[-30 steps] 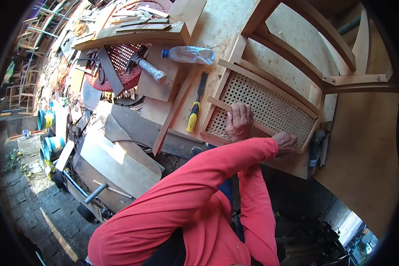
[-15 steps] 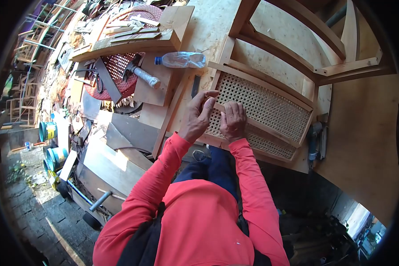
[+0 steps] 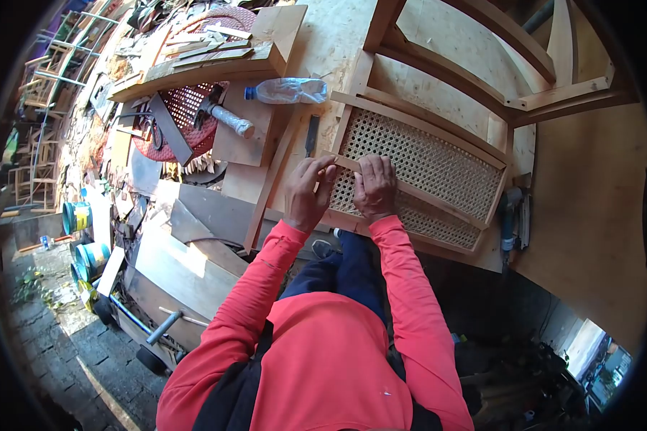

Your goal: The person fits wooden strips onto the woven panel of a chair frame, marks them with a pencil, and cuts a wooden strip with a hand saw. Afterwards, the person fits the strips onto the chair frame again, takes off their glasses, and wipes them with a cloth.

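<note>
Nearest, the left hand (image 3: pixel 305 192) has its fingers (image 3: pixel 322 171) curled together, pinching the near end of a thin wooden strip (image 3: pixel 417 192). Just beside it, the right hand (image 3: pixel 374 185) lies flat, fingers close together, pressing on the same strip. The strip lies slanted across the cane panel (image 3: pixel 424 161), which rests on the workbench (image 3: pixel 338 43). Farther away lie a chisel (image 3: pixel 311 135) and a plastic bottle (image 3: pixel 287 90).

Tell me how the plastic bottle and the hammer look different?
The plastic bottle is clear and crumpled with a blue cap; the hammer has a dark head and a pale wrapped handle. The bottle lies on the light workbench top, the hammer across a board and a red woven seat. Both lie on their sides, untouched.
</note>
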A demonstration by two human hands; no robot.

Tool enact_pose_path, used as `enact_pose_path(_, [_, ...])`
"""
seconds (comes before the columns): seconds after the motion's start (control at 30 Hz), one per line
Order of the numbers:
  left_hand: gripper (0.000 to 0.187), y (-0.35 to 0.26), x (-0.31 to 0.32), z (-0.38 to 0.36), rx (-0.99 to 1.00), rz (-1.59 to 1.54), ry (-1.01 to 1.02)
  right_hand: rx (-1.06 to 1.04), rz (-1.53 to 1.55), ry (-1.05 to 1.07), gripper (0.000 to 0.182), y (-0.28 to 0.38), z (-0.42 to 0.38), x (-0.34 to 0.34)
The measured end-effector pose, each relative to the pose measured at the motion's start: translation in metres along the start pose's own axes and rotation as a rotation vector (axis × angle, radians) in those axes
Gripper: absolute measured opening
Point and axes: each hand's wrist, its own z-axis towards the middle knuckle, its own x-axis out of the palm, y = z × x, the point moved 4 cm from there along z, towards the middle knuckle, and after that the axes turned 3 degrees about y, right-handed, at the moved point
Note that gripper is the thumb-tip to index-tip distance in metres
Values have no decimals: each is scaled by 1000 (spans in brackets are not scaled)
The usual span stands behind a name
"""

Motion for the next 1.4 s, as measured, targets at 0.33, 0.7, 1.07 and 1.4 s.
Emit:
enact_pose_path(0.33, [18, 12, 22, -5, 31, 59, 57, 16, 0, 7, 38, -3, -3, 2])
enact_pose_path(0.7, [16, 7, 27, -1, 90, 77, 72, 13, 13, 16, 38, -4, -4, 4])
enact_pose_path(1.07, [16, 5, -3, -22, -302, -221, 69, -12, 44, -6, 36, -2, -2, -1])
enact_pose_path(1.4, [16, 39, -8, 43, -220, -118, 49, 41, 111, 105, 33, -5, 3, -9])
